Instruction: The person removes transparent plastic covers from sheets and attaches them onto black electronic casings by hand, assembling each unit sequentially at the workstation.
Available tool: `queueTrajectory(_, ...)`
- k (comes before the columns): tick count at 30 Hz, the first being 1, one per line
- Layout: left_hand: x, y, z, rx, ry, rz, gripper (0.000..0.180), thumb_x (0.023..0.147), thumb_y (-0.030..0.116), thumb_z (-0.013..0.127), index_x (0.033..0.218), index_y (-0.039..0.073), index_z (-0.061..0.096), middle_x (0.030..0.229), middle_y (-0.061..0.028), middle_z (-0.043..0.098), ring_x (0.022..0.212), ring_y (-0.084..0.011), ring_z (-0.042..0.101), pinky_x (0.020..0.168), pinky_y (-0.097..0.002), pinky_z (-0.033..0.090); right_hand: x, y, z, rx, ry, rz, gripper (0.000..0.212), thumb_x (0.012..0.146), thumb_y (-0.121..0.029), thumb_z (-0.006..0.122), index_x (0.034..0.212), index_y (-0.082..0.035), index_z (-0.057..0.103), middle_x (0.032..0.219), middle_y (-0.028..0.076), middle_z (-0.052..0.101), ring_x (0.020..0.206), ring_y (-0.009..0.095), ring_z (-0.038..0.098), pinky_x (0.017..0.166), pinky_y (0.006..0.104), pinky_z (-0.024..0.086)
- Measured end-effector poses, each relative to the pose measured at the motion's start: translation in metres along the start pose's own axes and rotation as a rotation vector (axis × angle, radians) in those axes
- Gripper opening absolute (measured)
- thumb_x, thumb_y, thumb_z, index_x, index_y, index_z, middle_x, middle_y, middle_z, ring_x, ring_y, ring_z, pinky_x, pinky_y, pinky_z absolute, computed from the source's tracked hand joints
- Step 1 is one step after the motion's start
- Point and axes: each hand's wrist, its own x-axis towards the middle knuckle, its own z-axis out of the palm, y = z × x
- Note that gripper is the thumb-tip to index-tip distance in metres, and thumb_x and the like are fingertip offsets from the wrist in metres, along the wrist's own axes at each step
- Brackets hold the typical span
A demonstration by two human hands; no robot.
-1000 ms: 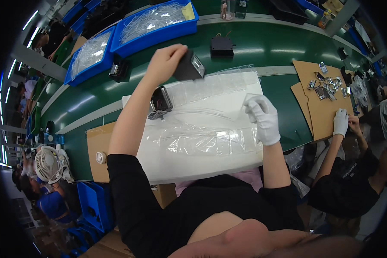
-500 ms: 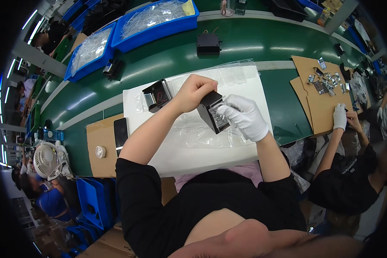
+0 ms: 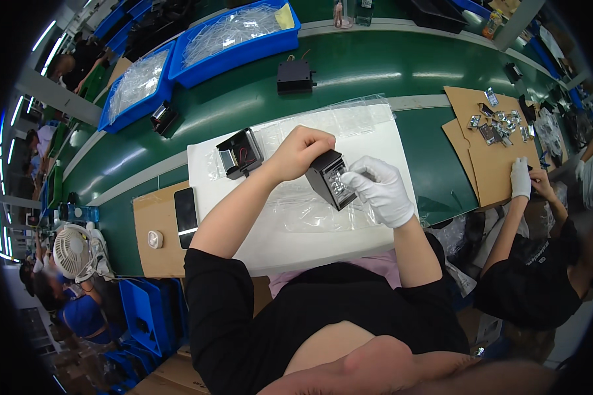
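Observation:
My bare left hand is closed on the top of a black box-shaped housing, which it holds tilted over the white work sheet. The housing's side facing right shows a shiny, silvery, clear-looking face. Close against that face is my right hand in a white glove, thumb and fingers pinched; whatever is between them is hidden. A second black housing, open with red wires inside, rests left of my left forearm. Crumpled clear plastic film lies under the held housing.
A phone and small white round object lie at left on cardboard. Beyond the sheet, a green surface carries another black box. Blue bins of clear pieces stand far left. A co-worker's hands work at right beside metal parts.
The black box on the green surface has shifted left. My right fingers have drawn slightly away from the held housing, whose shiny face shows more now.

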Motion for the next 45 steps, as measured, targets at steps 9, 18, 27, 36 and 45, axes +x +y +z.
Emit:
queueTrajectory(9, -0.011, -0.011, -0.001, 0.039, -0.010, -0.035, 0.029, 0.090, 0.016, 0.054, 0.065, 0.002, 0.053, 0.058, 0.0014, 0.046, 0.058, -0.0115, 0.036, 0.058, -0.0258, 0.032, -0.002, -0.004, 0.005, 0.045, 0.077, 0.036, 0.011, 0.087, 0.005, 0.072, 0.094, -0.001, 0.067, 0.089, 0.004, 0.067, 0.078, 0.008, 0.057, 0.072, 0.0209, 0.047)
queueTrajectory(18, -0.021, -0.019, 0.001, 0.011, -0.001, 0.002, 0.029, 0.090, 0.016, 0.054, 0.066, 0.001, 0.054, 0.059, -0.0002, 0.047, 0.056, -0.0129, 0.036, 0.056, -0.0264, 0.033, -0.001, -0.010, 0.002, 0.035, -0.064, 0.161, 0.014, 0.087, 0.001, 0.072, 0.100, -0.001, 0.067, 0.091, 0.004, 0.069, 0.079, 0.009, 0.061, 0.074, 0.0218, 0.049)
queueTrajectory(27, -0.015, -0.015, 0.011, 0.384, 0.191, -0.058, 0.033, 0.092, 0.022, 0.057, 0.067, -0.001, 0.060, 0.059, -0.0056, 0.056, 0.052, -0.0196, 0.043, 0.056, -0.0310, 0.038, -0.011, -0.001, 0.028, -0.838, 0.077, -0.132, 0.020, 0.092, -0.015, 0.069, 0.109, -0.005, 0.067, 0.090, 0.006, 0.069, 0.075, 0.015, 0.063, 0.072, 0.0275, 0.051)
queueTrajectory(36, 0.057, -0.015, -0.025, 1.123, 0.709, 0.485, 0.032, 0.097, 0.037, 0.060, 0.103, 0.006, 0.063, 0.082, -0.0102, 0.070, 0.066, -0.0271, 0.061, 0.066, -0.0408, 0.050, -0.024, 0.049, 0.010, -0.851, 0.343, -0.112, 0.036, 0.091, -0.024, 0.071, 0.122, -0.007, 0.065, 0.106, 0.009, 0.067, 0.082, 0.022, 0.064, 0.074, 0.0324, 0.051)
queueTrajectory(45, -0.040, 0.010, 0.034, 1.150, -0.678, -0.348, 0.050, 0.099, 0.055, 0.053, 0.100, 0.006, 0.061, 0.089, -0.0137, 0.074, 0.079, -0.0355, 0.070, 0.075, -0.0447, 0.055, -0.048, 0.065, -0.001, -1.000, -0.180, -0.303, 0.049, 0.085, -0.031, 0.074, 0.128, -0.011, 0.062, 0.123, 0.010, 0.063, 0.100, 0.028, 0.060, 0.094, 0.0380, 0.048)
